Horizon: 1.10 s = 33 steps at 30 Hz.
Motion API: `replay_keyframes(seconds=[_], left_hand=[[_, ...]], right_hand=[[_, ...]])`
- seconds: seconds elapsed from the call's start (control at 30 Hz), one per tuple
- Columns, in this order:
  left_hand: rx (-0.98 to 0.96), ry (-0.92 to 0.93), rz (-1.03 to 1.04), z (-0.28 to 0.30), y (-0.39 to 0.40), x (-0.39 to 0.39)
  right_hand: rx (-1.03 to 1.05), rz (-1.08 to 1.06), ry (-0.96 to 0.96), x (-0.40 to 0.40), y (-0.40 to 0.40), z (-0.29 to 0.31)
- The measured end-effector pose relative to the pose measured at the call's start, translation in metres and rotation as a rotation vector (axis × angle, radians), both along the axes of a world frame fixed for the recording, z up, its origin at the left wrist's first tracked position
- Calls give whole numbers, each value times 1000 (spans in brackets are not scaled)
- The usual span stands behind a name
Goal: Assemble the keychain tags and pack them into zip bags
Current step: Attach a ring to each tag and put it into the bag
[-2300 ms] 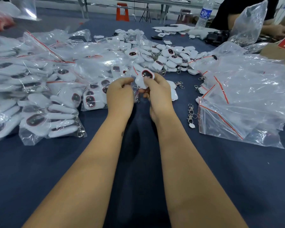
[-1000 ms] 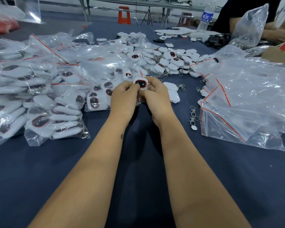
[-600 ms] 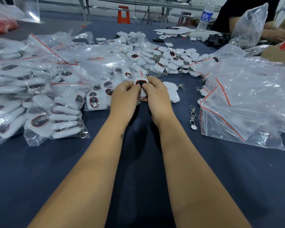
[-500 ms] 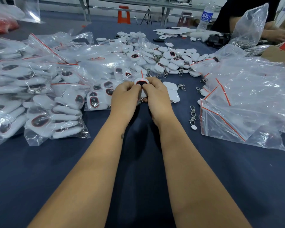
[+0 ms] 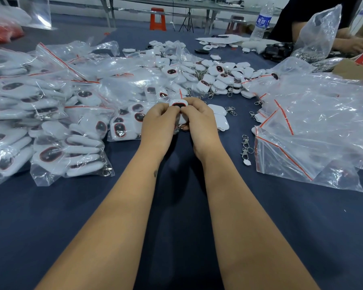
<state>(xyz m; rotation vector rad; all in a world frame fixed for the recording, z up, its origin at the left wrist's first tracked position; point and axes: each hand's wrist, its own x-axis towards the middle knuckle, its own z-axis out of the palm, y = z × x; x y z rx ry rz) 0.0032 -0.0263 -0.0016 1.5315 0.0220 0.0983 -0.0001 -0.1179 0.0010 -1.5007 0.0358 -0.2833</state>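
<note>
tag (image 5: pixel 178 105) unmoved since 0.5 s ago | dark face up, long axis away | both hands (image 5: pixel 181 120) pinch it

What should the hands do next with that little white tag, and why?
Probably keep squeezing the white tag until its halves snap shut. Both the left hand and right hand pinch it between the fingertips, and it isn't in any empty zip bag yet.

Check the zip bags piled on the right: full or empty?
Empty. The zip bags lie flat and see-through, with no white tags visible inside.
</note>
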Motion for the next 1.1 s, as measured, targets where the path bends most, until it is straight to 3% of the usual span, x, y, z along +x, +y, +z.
replay_keyframes(seconds=[0.13,0.5,1.1], left_hand=[[-55,6,-24,2,0,0],[52,-129,-20,0,1,-2],[12,-73,32,-1,-3,0]], right_hand=[[16,16,-19,-1,0,0],[159,35,-10,0,0,2],[94,92,25,-2,2,2]])
